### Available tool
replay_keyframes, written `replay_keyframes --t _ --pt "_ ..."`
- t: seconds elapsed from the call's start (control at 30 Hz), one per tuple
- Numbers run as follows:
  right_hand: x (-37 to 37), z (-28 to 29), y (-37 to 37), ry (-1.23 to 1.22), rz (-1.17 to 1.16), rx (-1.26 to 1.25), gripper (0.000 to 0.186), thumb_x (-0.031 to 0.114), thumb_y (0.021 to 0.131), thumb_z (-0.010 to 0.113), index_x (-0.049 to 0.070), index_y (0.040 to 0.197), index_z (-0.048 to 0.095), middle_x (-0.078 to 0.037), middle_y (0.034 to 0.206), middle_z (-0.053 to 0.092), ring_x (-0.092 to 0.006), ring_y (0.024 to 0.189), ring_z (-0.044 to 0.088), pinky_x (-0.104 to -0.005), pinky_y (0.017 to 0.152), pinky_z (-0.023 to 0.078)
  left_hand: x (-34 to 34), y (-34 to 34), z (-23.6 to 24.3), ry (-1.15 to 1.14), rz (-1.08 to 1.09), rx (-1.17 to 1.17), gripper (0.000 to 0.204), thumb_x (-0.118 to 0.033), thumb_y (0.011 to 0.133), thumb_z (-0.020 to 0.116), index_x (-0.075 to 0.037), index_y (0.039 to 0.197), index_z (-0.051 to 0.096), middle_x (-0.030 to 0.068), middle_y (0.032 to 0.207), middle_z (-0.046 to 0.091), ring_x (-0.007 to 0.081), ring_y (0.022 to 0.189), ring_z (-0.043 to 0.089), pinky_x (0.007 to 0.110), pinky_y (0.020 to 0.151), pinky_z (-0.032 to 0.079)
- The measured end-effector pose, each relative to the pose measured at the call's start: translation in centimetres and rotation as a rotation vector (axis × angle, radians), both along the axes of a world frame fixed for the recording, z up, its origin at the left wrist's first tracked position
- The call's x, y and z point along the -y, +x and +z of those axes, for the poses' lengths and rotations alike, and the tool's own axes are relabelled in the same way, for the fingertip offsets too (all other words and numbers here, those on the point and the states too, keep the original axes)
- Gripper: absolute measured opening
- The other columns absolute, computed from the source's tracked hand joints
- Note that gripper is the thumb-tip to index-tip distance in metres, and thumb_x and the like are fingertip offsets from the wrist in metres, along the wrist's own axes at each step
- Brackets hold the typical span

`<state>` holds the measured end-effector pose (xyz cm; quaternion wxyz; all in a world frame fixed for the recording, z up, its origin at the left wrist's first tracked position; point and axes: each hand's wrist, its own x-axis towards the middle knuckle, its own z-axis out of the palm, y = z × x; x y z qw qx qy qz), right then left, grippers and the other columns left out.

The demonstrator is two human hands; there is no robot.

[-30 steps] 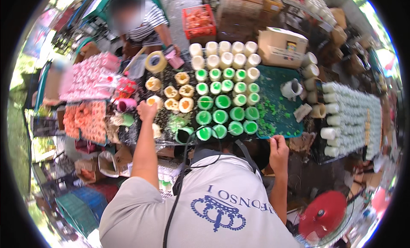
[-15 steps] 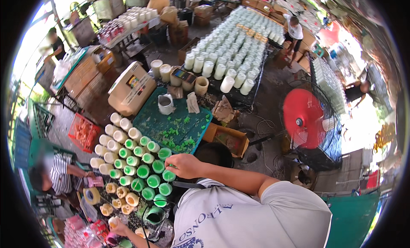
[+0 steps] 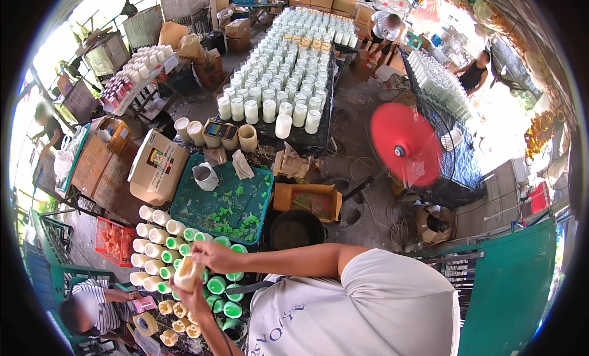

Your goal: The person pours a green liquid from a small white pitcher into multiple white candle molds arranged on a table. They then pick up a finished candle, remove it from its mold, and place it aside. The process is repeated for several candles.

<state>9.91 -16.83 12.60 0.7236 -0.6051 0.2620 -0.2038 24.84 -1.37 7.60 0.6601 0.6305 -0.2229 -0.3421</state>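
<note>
My left hand (image 3: 192, 298) is wrapped round a cream-coloured hollow-topped candle (image 3: 186, 274), held tilted above the rows. At the candle's upper rim my right hand (image 3: 213, 256) has its fingers closed; what they pinch, if anything, is too small to make out. Beneath and around both hands stand candles with bright green tops (image 3: 216, 285), partly hidden by my arms. Plain cream candles (image 3: 140, 260) stand in rows to the left. Nearer to me are several cream pieces with scalloped, hollowed tops (image 3: 167, 307).
A teal tray (image 3: 184, 199) holds green chunks and a metal pitcher (image 3: 205, 177). Beside it are a dark pot (image 3: 297, 229) and a cardboard box (image 3: 331, 201). A red fan (image 3: 406, 145) stands right. A seated person in a striped shirt (image 3: 92, 310) works at left.
My left hand has come up from the lower left with a cream candle. My right hand has moved left from the green-topped candles to meet it. The view has shifted.
</note>
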Motion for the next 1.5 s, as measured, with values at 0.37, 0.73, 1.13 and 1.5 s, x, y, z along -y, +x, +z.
replay_keyframes --t 0.37,0.73,1.13,1.5 --pt "3.8 0.3 -12.0 0.111 -0.458 0.045 0.019 0.021 0.116 0.049 0.003 0.119 0.055 -0.012 0.119 0.074 -0.0144 0.103 0.071 -0.029 0.086 0.058 10.3 -9.4 0.8 0.011 -0.395 -0.77 0.031 -0.026 0.103 0.075 -0.011 0.107 0.048 0.0074 0.108 0.066 0.0208 0.108 0.071 0.04 0.092 0.06" --pt "2.8 1.6 -13.3 -0.021 -0.366 0.012 0.017 0.016 0.117 0.044 0.002 0.119 0.054 -0.013 0.121 0.069 -0.0168 0.113 0.066 -0.0317 0.102 0.052 10.0 -9.3 3.1 -0.032 -0.695 -0.747 0.076 -0.029 0.092 0.086 0.0 0.15 0.046 0.0106 0.128 0.068 0.0177 0.121 0.066 0.032 0.105 0.052" --pt "1.9 7.3 -8.7 -0.398 -0.057 -0.191 0.008 0.009 0.105 0.07 0.002 0.106 0.07 -0.004 0.096 0.069 -0.0105 0.086 0.065 -0.0272 0.074 0.052 2.6 -6.3 6.9 -0.086 -0.461 -0.228 0.071 -0.023 0.085 0.09 -0.002 0.146 0.059 0.0082 0.13 0.069 0.0162 0.116 0.068 0.033 0.103 0.055" --pt "-0.9 12.2 -5.3 -0.988 0.164 -0.119 0.011 0.005 0.093 0.075 0.004 0.097 0.066 -0.012 0.088 0.064 -0.0338 0.078 0.067 -0.043 0.068 0.054 -2.1 -5.1 8.3 -0.072 -0.143 0.143 0.046 0.012 0.083 0.081 0.001 0.126 0.069 0.0079 0.114 0.077 0.015 0.105 0.075 0.03 0.09 0.062"
